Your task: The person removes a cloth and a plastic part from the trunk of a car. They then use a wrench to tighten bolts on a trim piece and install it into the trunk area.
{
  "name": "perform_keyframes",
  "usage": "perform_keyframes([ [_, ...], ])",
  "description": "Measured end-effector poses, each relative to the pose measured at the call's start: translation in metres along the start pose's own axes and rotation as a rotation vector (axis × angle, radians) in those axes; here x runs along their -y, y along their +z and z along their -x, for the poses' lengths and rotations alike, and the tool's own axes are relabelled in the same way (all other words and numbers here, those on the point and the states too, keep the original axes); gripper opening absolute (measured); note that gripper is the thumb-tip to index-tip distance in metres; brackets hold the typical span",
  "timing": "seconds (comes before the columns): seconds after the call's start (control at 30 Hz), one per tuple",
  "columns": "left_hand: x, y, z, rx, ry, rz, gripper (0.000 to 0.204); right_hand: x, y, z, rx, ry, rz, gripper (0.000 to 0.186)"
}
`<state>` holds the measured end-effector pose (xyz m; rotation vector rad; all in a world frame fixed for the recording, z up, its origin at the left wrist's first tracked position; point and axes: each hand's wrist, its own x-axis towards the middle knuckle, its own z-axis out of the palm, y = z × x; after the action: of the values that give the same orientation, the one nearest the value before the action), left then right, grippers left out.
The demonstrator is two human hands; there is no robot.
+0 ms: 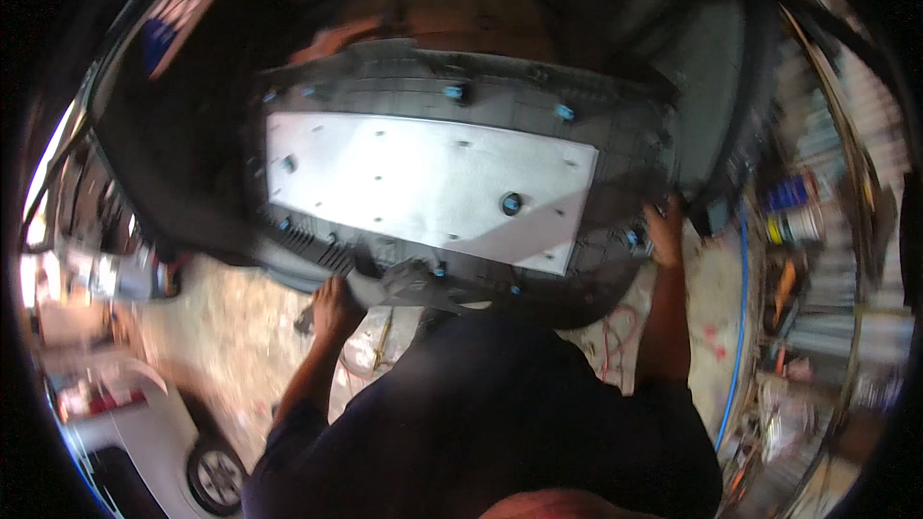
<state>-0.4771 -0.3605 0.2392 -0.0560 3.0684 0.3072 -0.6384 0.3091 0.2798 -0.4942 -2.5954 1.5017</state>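
Note:
A large dark car trim panel (625,173) spans the middle of the view, its inner side facing me. Blue clips (454,92) dot its border, and a white rectangular sheet (413,173) covers its centre. At the panel's lower left edge, my left hand (336,308) is closed on it, the fingers partly hidden. My right hand (665,231) grips the right edge, near a blue clip. Some motion blur softens the view. Beyond the panel lies the dark, open rear of a car (183,144).
A silver car (144,432) stands at the lower left. Along the right run cluttered shelves (817,269) with containers and parts. A blue hose (740,327) lies along the floor on the right, and a red cable (623,327) lies near my right forearm.

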Motion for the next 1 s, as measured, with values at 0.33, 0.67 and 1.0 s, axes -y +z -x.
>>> perform_keyframes([
  [0.33, -0.037, 0.031, -0.038, -0.094, 0.193, 0.096, 0.057, -0.030, 0.029, 0.020, -0.247, -0.209, 0.069, 0.067],
  [0.67, -0.073, -0.008, -0.109, -0.255, 0.217, 0.211, 0.044, -0.071, 0.027, 0.066, 0.088, 0.039, -0.518, 0.066],
  [1.0, -0.060, -0.010, -0.086, -0.354, 0.161, 0.238, 0.046, -0.105, 0.050, 0.168, 0.198, 0.369, -0.540, 0.063],
])
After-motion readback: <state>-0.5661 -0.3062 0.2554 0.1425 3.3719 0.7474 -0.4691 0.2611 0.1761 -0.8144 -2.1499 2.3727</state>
